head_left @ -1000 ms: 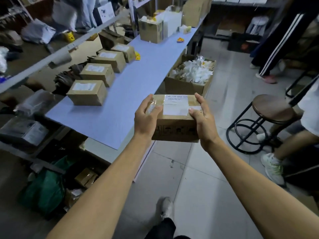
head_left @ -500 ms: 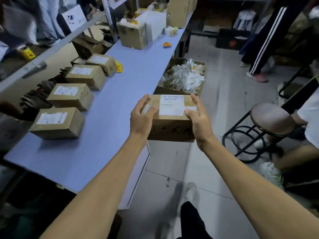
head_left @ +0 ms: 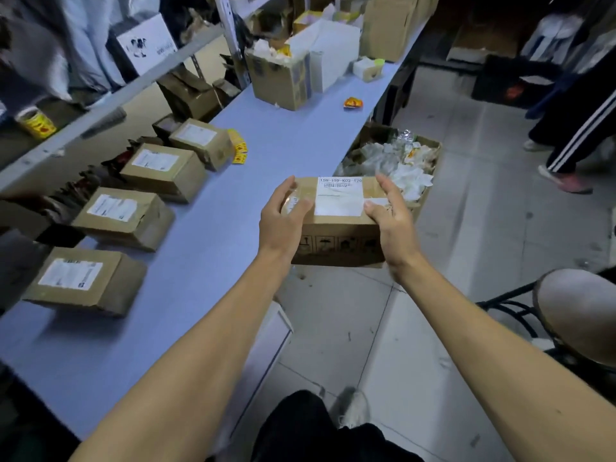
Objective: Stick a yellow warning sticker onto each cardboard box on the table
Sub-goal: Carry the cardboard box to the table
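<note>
I hold a cardboard box [head_left: 338, 235] with a white label on top between both hands, at the right edge of the long blue table [head_left: 266, 181]. My left hand [head_left: 283, 216] grips its left end and my right hand [head_left: 391, 225] its right end. Several more labelled cardboard boxes lie in a row along the table's left side, the nearest box [head_left: 85, 281] at the front and the farthest box [head_left: 201, 143] at the back. Yellow warning stickers [head_left: 239, 148] lie beside the farthest box. Another yellow sticker [head_left: 353, 103] rests further up the table.
An open carton [head_left: 430, 168] of crumpled white paper stands on the floor right of the table. Open boxes [head_left: 283, 78] crowd the table's far end. A round stool [head_left: 580, 315] is at my right. A person's striped trouser legs [head_left: 580, 128] are at the far right. Shelving [head_left: 83, 115] runs along the left.
The view has swung left and closer to the table, so the row of boxes now sits nearer me. The box stays gripped in both hands, near the table's right edge.
</note>
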`<state>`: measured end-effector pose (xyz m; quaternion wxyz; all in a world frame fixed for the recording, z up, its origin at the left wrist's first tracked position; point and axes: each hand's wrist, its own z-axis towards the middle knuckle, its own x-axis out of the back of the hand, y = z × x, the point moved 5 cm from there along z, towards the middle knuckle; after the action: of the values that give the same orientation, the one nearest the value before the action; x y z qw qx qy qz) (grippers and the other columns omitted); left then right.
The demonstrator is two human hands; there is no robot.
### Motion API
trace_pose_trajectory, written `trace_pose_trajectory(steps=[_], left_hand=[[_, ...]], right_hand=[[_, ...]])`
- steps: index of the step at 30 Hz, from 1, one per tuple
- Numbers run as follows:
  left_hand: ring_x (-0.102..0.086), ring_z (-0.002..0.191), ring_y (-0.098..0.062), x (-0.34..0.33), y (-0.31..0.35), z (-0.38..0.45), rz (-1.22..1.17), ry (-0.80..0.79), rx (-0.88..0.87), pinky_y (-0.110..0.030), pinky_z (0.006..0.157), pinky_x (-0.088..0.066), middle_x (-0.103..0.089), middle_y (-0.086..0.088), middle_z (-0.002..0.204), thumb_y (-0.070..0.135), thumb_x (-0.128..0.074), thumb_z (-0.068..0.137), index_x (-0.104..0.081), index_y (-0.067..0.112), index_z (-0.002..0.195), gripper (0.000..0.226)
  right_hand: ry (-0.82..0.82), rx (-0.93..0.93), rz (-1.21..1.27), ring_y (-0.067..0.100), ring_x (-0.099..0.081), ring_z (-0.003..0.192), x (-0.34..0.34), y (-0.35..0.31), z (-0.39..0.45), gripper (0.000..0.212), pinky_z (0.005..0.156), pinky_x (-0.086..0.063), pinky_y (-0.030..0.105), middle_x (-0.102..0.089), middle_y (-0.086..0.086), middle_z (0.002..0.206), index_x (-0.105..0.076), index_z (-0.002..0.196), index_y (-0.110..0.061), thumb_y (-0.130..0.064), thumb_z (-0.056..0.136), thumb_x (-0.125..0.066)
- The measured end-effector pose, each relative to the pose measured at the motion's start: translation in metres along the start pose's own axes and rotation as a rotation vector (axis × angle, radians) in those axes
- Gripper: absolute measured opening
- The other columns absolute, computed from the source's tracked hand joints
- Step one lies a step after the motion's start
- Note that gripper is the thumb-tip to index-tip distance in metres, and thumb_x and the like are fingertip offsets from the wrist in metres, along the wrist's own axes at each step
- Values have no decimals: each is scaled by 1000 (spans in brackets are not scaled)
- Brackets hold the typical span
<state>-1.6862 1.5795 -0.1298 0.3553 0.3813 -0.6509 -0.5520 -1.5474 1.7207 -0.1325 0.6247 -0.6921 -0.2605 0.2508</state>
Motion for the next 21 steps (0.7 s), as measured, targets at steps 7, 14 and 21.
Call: trace_pose_trajectory(steps=[7,14,21], left_hand=[[-60,117,-11,-7,-1,84,13,93,31,-39,99,-53,-62,18,127,29,-67,78,-61,35,133,56],[-62,110,-10,-12,-11,191,-26,123,80,-23,74,-54,-62,19,123,31,-66,82,-60,42,130,50],[-60,112,-10,11,-19,284,-37,206,147,-25,82,-52,-60,19,123,36,-65,77,-61,48,124,49]], right_hand=[[-90,-15,-77,15,-32,145,-23,6,101,66,117,-32,49,-34,-10,159,-42,146,-43,-40,82,-57],[-152,-3,-153,10,-31,145,-58,19,218,66,119,-29,45,-35,-11,158,-41,148,-37,-38,83,-56],[-277,-71,-218,9,-26,149,-118,31,316,68,121,-25,43,-30,-10,161,-38,149,-38,-39,83,-56]])
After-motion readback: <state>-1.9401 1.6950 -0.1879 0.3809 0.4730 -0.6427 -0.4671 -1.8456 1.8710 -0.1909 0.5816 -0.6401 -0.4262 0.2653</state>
